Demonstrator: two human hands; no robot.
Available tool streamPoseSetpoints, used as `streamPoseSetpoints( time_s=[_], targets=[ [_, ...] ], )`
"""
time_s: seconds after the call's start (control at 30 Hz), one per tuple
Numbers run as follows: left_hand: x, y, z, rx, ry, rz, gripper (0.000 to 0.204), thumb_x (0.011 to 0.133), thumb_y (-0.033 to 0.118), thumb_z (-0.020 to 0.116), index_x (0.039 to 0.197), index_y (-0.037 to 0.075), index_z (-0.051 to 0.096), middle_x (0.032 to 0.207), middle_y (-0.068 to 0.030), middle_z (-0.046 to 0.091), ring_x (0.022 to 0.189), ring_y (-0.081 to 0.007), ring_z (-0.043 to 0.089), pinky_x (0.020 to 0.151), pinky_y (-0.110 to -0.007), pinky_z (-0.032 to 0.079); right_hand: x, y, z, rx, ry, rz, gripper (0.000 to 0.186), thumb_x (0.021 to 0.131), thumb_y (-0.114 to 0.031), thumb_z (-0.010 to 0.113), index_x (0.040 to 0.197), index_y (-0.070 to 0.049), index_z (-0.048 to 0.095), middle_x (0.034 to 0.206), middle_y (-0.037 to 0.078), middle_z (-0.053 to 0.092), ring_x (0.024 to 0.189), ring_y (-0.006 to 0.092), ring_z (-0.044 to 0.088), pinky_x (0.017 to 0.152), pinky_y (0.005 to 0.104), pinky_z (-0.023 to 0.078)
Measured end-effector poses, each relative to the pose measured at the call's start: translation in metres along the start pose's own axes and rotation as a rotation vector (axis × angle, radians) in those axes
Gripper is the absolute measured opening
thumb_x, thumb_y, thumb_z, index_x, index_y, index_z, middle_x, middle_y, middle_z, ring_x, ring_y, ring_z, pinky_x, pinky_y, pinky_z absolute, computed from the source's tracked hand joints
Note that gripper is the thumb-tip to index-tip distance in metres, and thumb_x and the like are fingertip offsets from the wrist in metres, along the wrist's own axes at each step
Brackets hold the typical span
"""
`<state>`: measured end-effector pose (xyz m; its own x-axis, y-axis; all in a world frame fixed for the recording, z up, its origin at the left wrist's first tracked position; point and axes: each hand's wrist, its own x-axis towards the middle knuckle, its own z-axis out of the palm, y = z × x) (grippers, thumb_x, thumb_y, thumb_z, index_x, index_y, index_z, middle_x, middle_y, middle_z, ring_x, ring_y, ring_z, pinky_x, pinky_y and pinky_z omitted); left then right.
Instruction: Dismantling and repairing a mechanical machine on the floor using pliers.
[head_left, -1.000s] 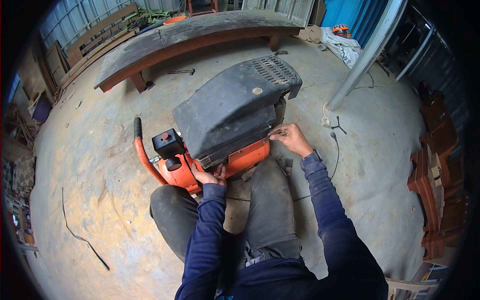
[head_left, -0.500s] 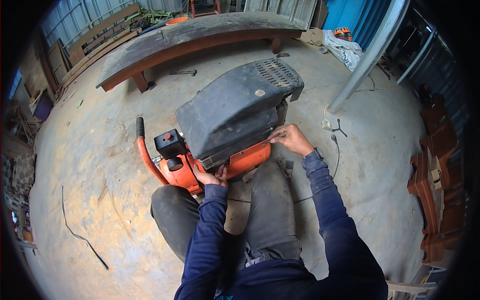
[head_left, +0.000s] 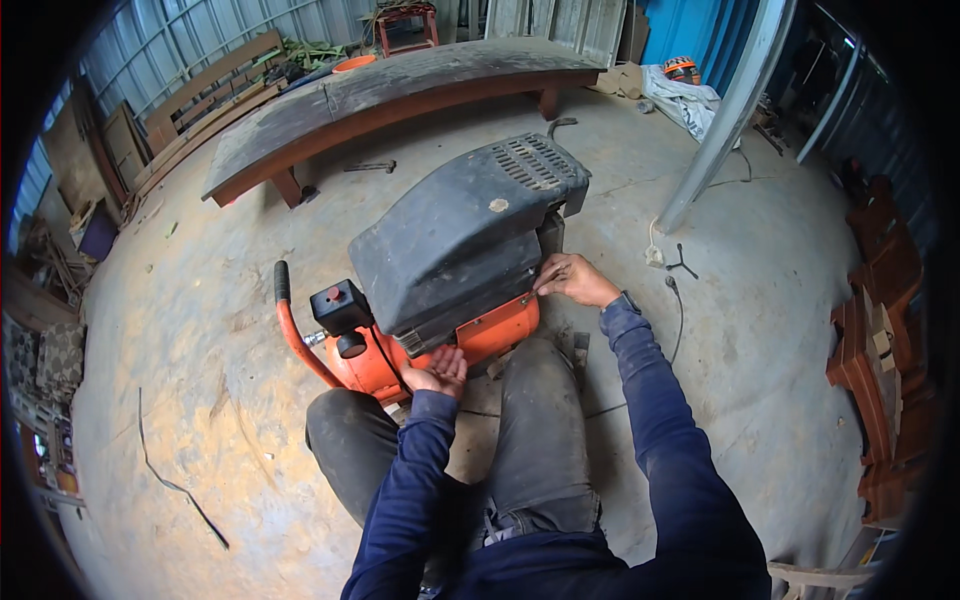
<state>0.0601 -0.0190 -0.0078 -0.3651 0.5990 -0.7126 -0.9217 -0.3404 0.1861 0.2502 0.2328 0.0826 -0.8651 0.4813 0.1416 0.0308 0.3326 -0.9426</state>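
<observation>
An air compressor [head_left: 505, 322] with an orange tank and a dusty dark-grey plastic cover [head_left: 440, 245] stands on the floor before my knees. My left hand [head_left: 438, 372] is palm up beside the tank under the cover's lower left corner, fingers loosely stretched and apart, with nothing visible in it. My right hand [head_left: 578, 279] is closed in a pinch at the cover's lower right edge, where it meets the tank. Whatever the fingertips hold is too small to make out. A black pressure switch box [head_left: 340, 306] with a red knob sits at the tank's left end, near the curved handle [head_left: 292, 322].
A low wooden table [head_left: 400, 100] stretches across the back. A metal post [head_left: 715, 135] rises at the right, with a black Y-shaped wrench [head_left: 682, 263] and a cable plug [head_left: 671, 283] on the floor nearby. Reddish wooden pieces [head_left: 865, 370] stand far right. A hammer-like tool [head_left: 372, 166] lies near the table.
My left hand has come away from the tank's underside and turned palm up, its fingers more spread. My right hand stays pinched at the cover's edge. The view has shifted slightly.
</observation>
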Motion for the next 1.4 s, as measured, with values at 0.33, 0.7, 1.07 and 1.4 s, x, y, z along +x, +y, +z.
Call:
streamPoseSetpoints(
  time_s=[0.33, 0.7, 1.07, 1.4],
  targets=[
    [0.018, -0.076, 0.034, 0.659, -0.244, -0.188, 0.03, 0.1, 0.034, 0.046, 0.117, 0.013, 0.058, 0.109, -0.0004, 0.066, 0.091, -0.0143, 0.062, 0.075, -0.029, 0.049, 0.007, 0.018, -0.013, -0.008, -0.113, 0.104, 0.014, 0.079, -0.007, 0.075, 0.092, -0.003, 0.071, 0.086, 0.006, 0.071, 0.079, 0.0155, 0.067, 0.07, 0.0297, 0.054],
    [0.057, -0.131, 0.072, 0.439, -0.242, -0.098, 0.032, 0.095, 0.04, 0.057, 0.114, 0.015, 0.06, 0.102, 0.0031, 0.067, 0.083, -0.0082, 0.061, 0.072, -0.023, 0.051, -0.028, 0.087, 0.018, 0.616, 0.222, 0.343, 0.021, 0.086, -0.011, 0.071, 0.104, -0.002, 0.065, 0.091, 0.005, 0.067, 0.08, 0.0125, 0.065, 0.071, 0.0252, 0.056],
    [0.054, -0.129, 0.07, 0.26, -0.318, -0.118, 0.019, 0.1, 0.015, 0.049, 0.115, 0.007, 0.058, 0.106, -0.0036, 0.066, 0.091, -0.011, 0.064, 0.077, -0.024, 0.054, -0.019, 0.064, 0.001, 0.273, 0.152, -0.085, 0.007, 0.084, 0.0, 0.068, 0.091, 0.002, 0.07, 0.095, 0.006, 0.064, 0.084, 0.0147, 0.065, 0.074, 0.0264, 0.057],
    [0.037, -0.125, 0.07, 0.147, -0.32, -0.151, 0.023, 0.099, 0.014, 0.051, 0.12, 0.006, 0.057, 0.112, -0.006, 0.066, 0.095, -0.0121, 0.064, 0.084, -0.026, 0.053, -0.003, 0.016, -0.006, -0.033, -0.007, 0.005, 0.006, 0.082, 0.002, 0.067, 0.087, 0.005, 0.07, 0.091, 0.008, 0.065, 0.082, 0.0156, 0.065, 0.073, 0.0261, 0.056]
  ],
)
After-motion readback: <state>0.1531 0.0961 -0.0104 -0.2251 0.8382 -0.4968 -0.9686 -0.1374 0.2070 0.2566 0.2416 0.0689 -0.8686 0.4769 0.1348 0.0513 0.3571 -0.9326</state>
